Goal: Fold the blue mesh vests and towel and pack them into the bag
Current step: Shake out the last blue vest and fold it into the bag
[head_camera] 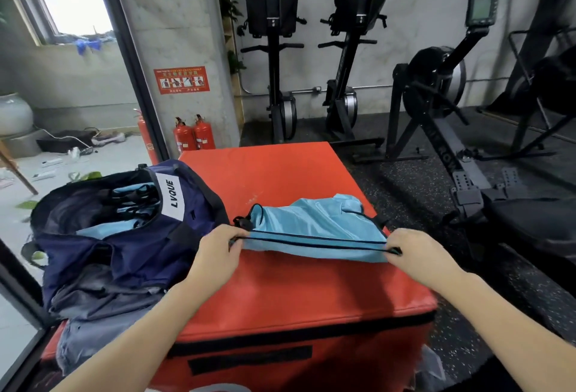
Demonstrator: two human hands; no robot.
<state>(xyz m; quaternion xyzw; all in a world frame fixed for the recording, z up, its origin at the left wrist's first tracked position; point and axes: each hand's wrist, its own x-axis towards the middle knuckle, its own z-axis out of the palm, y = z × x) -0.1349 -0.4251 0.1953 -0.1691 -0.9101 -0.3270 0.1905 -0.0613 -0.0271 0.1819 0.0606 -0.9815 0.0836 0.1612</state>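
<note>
Hands meet at the near edge of a light blue mesh vest (314, 229) that lies across the top of a red padded box (280, 292), the counter for this work. The left hand (218, 251) pinches the vest's black-trimmed hem at its left corner, thumb and fingers curled round the fabric; the right hand (417, 251) pinches the same hem at the right corner, so each grip is closed on cloth and the edge runs taut between them, raised a little above the red surface. The rest of the vest lies rumpled behind the hem, toward the far side of the box, with black binding showing along an opening at its upper left. Just beside the left hand, on the left part of the box, sits a navy bag (124, 235) with its mouth open and a white label reading LVQUE on its rim. Inside the bag more light blue fabric with black trim (134, 201) is visible, already packed. Grey cloth (93, 323) lies under and in front of the bag, hanging toward the box's left edge; whether it is the towel I cannot tell. Beyond the box stand two red fire extinguishers (194, 136) against a concrete pillar, and black rowing machines (436, 95) line the wall on the dark speckled floor.
</note>
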